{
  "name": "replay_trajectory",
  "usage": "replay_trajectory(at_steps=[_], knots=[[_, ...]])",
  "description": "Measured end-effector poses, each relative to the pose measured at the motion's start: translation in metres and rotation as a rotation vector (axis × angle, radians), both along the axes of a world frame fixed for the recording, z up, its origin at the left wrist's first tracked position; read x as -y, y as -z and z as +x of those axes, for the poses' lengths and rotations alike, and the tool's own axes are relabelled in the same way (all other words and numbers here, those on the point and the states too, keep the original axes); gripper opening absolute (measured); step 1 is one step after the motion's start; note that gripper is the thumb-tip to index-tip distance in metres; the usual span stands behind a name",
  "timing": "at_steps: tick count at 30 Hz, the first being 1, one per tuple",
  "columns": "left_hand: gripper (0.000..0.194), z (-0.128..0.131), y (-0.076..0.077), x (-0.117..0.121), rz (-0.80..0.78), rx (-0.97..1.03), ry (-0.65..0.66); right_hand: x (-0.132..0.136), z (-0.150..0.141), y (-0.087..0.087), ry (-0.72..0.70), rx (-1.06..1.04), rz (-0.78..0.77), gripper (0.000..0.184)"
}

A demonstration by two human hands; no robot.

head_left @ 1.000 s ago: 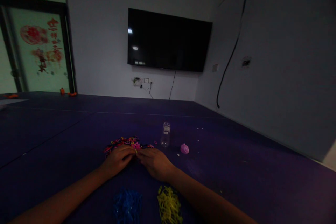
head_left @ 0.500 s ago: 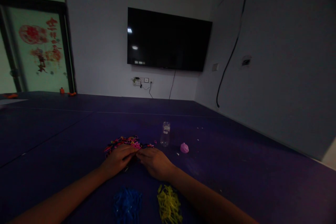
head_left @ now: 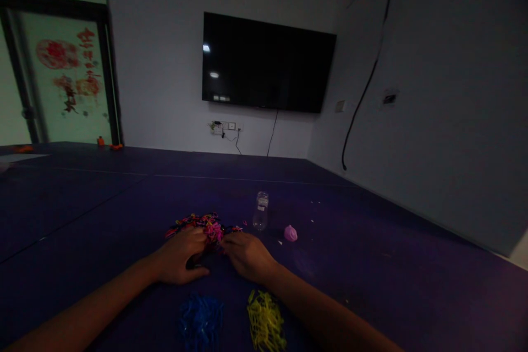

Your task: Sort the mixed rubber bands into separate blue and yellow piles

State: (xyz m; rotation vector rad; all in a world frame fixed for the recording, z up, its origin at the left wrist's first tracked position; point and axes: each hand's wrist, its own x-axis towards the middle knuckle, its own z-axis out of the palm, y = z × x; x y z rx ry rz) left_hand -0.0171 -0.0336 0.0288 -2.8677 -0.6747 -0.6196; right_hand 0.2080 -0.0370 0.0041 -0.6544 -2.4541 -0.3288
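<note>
A mixed pile of small rubber bands (head_left: 212, 229), pink, red, dark and yellow, lies on the purple surface. My left hand (head_left: 181, 256) rests at its near left side, thumb spread away from the fingers, whose tips reach into the bands. At the pile's right edge, my right hand (head_left: 247, 256) has its fingers pinched together; whatever is between them is too small or hidden to make out. Closer to me lie a heap of blue bands (head_left: 201, 322) and, beside my right forearm, a heap of yellow bands (head_left: 266, 322).
A clear bottle (head_left: 260, 212) without a cap stands beyond my right hand. To its right sits a crumpled-looking pink lump (head_left: 290, 233), with small white scraps (head_left: 280, 242) nearby. A television (head_left: 268, 63) hangs on the far wall, and a black cable (head_left: 363, 93) dangles at right.
The fingertips of both hands were together; now they are apart. My left hand has moved left and opened its thumb, uncovering more pink bands. A yellow band seen between the fingertips is no longer visible.
</note>
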Motion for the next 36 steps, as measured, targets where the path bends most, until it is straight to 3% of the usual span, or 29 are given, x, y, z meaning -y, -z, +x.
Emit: replay_trajectory(at_steps=[6,11,16,22,36], knots=[[0.034,0.000,0.012,-0.007,0.131,-0.061,-0.031,-0.001,0.001,0.001,0.004,0.005,-0.004,0.023],[0.035,0.001,0.015,-0.013,0.135,-0.072,-0.040,-0.002,0.003,0.003,-0.038,-0.043,-0.026,0.028],[0.037,0.007,0.019,-0.016,-0.008,0.147,-0.075,-0.006,0.003,0.005,-0.060,-0.105,0.003,0.029],[0.022,0.016,0.021,-0.009,-0.214,0.454,-0.157,-0.003,0.001,0.005,-0.060,-0.166,0.037,0.027],[0.013,0.027,0.026,-0.009,-0.599,0.656,-0.101,-0.004,0.002,0.006,-0.155,-0.150,-0.058,0.036]])
